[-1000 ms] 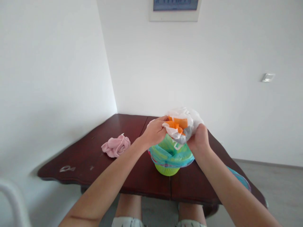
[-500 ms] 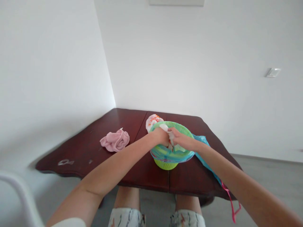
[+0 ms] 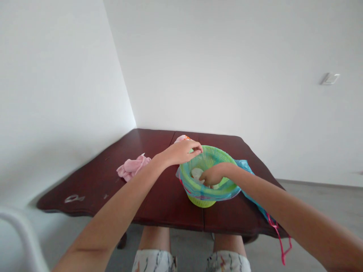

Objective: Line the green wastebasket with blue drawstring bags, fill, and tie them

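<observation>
A green plastic basket (image 3: 202,202) stands on the table, lined with a thin blue translucent plastic bag (image 3: 215,193) that is folded over the rim. My right hand (image 3: 215,173) reaches down inside it, fingers closed at a white crumpled tissue-like piece (image 3: 196,173); its fingertips are partly hidden. Over the far left rim hovers my left hand (image 3: 185,150), fingers loosely bent and thumb a little apart, with nothing visible in it. Behind that hand lies a white and orange bundle (image 3: 183,138), mostly covered.
A crumpled pink cloth (image 3: 132,168) lies left on the dark red wooden table (image 3: 170,204). More blue plastic (image 3: 244,165) with a pink drawstring (image 3: 280,241) trails right of the basket and hangs off the front edge. White walls stand behind and at left.
My left hand has come up out of the basket to its far left rim and let go of the white piece. My right hand has gone deeper inside. The view has shifted slightly.
</observation>
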{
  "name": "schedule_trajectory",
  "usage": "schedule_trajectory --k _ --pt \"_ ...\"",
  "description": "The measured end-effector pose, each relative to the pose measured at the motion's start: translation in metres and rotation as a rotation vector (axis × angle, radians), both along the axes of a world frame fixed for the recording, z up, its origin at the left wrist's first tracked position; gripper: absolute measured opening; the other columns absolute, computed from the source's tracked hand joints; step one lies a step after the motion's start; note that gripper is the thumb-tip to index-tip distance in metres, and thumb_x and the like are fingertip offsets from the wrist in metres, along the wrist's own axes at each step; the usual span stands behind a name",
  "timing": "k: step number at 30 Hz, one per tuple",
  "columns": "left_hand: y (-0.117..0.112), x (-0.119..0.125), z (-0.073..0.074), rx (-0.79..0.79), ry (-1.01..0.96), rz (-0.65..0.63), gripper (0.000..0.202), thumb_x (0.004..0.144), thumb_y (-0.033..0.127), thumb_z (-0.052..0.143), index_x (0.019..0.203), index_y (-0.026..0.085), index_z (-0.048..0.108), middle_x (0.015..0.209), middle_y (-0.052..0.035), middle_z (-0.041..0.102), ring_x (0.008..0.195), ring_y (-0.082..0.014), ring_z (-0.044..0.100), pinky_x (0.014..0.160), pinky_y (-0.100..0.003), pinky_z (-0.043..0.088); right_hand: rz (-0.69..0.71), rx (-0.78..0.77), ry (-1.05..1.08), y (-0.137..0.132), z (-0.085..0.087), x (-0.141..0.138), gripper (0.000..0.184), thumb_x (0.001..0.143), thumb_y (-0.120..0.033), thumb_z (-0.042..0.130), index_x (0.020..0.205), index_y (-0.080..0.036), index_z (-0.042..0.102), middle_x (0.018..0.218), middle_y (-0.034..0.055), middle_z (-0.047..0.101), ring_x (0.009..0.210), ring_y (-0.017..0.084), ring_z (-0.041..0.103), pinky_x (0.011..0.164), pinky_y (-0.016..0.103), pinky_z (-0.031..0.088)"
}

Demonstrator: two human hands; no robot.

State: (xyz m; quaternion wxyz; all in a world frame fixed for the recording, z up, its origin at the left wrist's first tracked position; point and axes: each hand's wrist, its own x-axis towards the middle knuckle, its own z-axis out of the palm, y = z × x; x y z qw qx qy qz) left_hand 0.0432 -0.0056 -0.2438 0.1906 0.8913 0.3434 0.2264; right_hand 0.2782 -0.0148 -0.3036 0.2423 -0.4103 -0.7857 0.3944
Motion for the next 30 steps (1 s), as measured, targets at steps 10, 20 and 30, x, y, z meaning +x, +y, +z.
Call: schedule_trajectory --k 10,20,30 --pt "-0.057 -0.075 -0.135 -0.91 -0.61 0.426 0.097 0.089 0.111 0.062 0.121 0.021 0.08 0.115 -0.0139 0.088 0.088 -0.0261 0.081 0.075 -0.034 0.056 -0.706 0.401 0.141 -0.087 -0.013 0.139 0.047 0.11 -0.072 0.07 0.13 -0.03 0.079 0.127 0.0117 0.084 0.111 0.031 0.079 0.106 0.049 0.065" --pt "-0.115 -0.027 -0.16 -1.159 -1.208 0.26 0.056 0.083 0.058 0.111 0.088 0.017 0.074 0.078 0.0008 0.069 0.064 -0.0092 0.059 0.058 -0.019 0.047 -0.542 -0.437 0.796 -0.14 -0.086 0.114 0.07 0.093 -0.088 0.089 0.087 -0.02 0.08 0.086 0.0099 0.08 0.068 0.017 0.068 0.065 0.029 0.058" --pt "-0.132 -0.029 -0.114 -1.238 -1.412 0.161 0.038 0.089 0.036 0.109 0.095 0.019 0.075 0.082 0.0065 0.067 0.057 -0.0039 0.046 0.057 -0.019 0.048 -0.541 -0.385 0.969 -0.142 -0.055 0.091 0.065 0.084 -0.063 0.108 0.063 -0.022 0.063 0.054 -0.003 0.052 0.055 0.01 0.044 0.058 0.027 0.044"
